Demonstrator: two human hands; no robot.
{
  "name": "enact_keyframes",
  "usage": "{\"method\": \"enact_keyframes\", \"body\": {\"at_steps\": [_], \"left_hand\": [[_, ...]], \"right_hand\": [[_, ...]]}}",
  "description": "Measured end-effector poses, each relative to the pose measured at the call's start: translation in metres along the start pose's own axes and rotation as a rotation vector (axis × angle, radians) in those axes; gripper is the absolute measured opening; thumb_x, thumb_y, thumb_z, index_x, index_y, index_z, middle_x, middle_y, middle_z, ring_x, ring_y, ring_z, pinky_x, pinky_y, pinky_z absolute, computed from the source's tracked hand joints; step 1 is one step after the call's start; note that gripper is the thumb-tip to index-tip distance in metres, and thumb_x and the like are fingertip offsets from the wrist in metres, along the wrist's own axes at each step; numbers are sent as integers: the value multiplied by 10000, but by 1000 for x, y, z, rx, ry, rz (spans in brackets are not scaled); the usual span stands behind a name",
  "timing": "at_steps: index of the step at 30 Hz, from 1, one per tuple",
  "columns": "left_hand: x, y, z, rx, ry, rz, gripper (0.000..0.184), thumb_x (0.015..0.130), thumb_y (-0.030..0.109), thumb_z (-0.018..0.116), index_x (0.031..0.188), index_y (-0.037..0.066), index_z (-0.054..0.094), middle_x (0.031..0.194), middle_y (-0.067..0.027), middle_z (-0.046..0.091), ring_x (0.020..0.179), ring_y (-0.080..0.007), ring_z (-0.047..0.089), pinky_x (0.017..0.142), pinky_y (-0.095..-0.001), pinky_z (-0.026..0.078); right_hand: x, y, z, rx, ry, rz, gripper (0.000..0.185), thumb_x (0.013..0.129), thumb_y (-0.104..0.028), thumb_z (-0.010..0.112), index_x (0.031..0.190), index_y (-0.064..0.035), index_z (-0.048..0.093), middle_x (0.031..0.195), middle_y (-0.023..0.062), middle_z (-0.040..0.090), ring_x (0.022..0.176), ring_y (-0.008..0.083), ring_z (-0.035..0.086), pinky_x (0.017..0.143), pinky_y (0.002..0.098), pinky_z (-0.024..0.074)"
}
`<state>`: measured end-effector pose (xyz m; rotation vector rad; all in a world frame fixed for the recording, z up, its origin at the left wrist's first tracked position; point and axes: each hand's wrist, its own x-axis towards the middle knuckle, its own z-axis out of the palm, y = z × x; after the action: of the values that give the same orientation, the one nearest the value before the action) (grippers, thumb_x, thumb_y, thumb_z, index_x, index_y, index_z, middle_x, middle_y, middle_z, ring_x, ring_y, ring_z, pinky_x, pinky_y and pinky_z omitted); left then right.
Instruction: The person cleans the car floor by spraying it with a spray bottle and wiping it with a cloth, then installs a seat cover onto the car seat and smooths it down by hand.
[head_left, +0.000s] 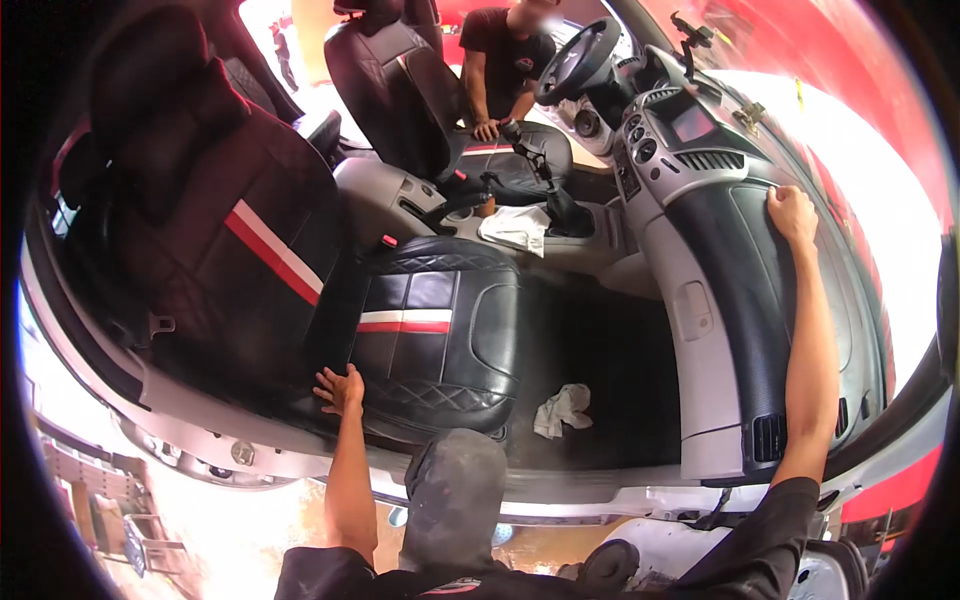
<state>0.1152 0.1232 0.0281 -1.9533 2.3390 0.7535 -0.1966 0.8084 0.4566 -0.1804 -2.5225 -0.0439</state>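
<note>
Passenger seat [485, 325]: its cushion lies at 2 o'clock from the left hand [341, 390], the backrest [195, 265] at 11.
Left grip: fingers splayed and unclenched, beside the near edge where cushion meets backrest; whether skin touches leather, I cannot tell.
Seat direction: the cushion's front edge points to 3 o'clock; the backrest leans away toward 10, its long axis running 10 to 4.
Seat cover: black, leather-like, with diamond quilting along both cushion sides; a white-and-red stripe crosses cushion and backrest.
Dashboard [726, 270]: spreads at 7 o'clock from the right hand [793, 215], which rests on its top.
Right grip: fingers curled, knuckles up; I cannot tell whether they clasp an edge.
Dashboard direction: long axis roughly 11 to 5 o'clock; black grained top over smooth grey panels, round dials toward 11.
Floor: a crumpled white cloth [563, 411] on dark matting, at 5 o'clock from the cushion.
Console: another white cloth [515, 229] draped beside the gear lever [568, 215], at 1 o'clock from the cushion.
Far side: at 12 o'clock, another person [490, 70] leans a hand on the driver's seat [545, 150].
</note>
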Motion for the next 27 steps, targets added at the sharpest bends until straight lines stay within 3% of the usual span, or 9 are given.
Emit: {"method": "enact_keyframes", "body": {"at_steps": [2,7,8,14,27], "left_hand": [[-13,15,-3,46,44,-70,762,979,514,488,1618,197,222,1714,0,96,1574,-332,45,1203,-670,126],[-21,23,5,160,211,-23,717,952,451,478,1566,113,329,1669,-103,247,1532,-413,179,1118,-743,241],[-24,25,0,165,202,-31,705,947,444,468,1556,112,350,1669,-100,249,1534,-409,178,1122,-738,238],[-21,23,10,108,288,4,648,945,405,497,1502,86,411,1623,-132,331,1521,-416,221,1131,-701,268],[-20,28,13,226,286,1,651,944,398,480,1494,62,388,1636,-157,293,1509,-437,237,1131,-693,276]], "right_hand": [[1,3,2,-1,10,-8,400,907,-442,619,984,-83,777,1001,210,741,994,412,703,899,504,542],[12,20,21,-51,62,-26,421,924,-452,615,978,-62,764,977,197,743,978,395,706,878,509,536],[18,19,21,-31,-37,-16,434,931,-453,607,989,-53,765,985,201,742,982,384,709,873,503,538],[-5,-1,-4,-8,31,-26,382,936,-418,602,993,-84,780,953,199,744,945,408,713,861,515,552],[5,11,13,-5,14,13,425,938,-461,613,1097,-98,766,1065,143,752,1039,355,707,923,450,540]]}}
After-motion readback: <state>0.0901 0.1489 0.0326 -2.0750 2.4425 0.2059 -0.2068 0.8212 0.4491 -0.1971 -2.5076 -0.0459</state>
